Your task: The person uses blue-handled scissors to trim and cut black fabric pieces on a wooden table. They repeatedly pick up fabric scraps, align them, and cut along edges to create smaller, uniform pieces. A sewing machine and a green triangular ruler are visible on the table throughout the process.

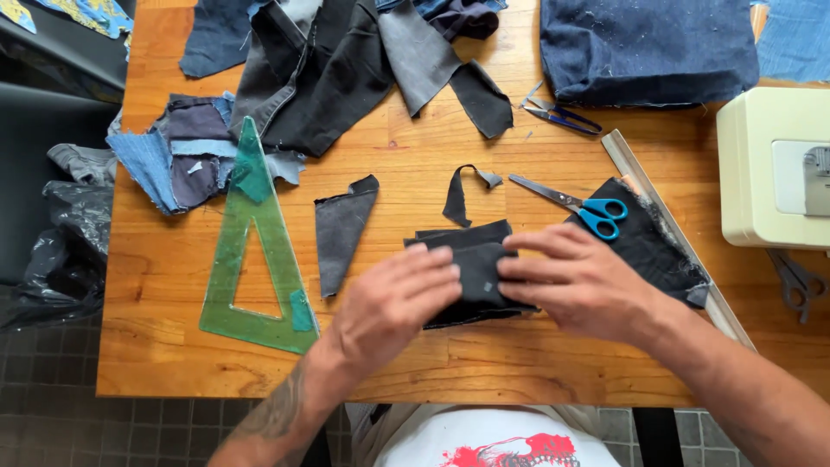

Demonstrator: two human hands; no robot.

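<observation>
Wooden bench (415,363) strewn with denim scraps toward its far edge, green set square (251,259) near the left edge. Near the front edge, dark folded fabric piece (471,259) pinned flat, seemingly to hold its fold: left hand (393,298) and right hand (579,281) pressing down, fingers extended together. Blue-handled scissors (579,206) just beyond.

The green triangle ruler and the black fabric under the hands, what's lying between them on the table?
In the head view, one dark grey fabric scrap lies on the wooden table between the green triangle ruler and the black fabric.
</observation>
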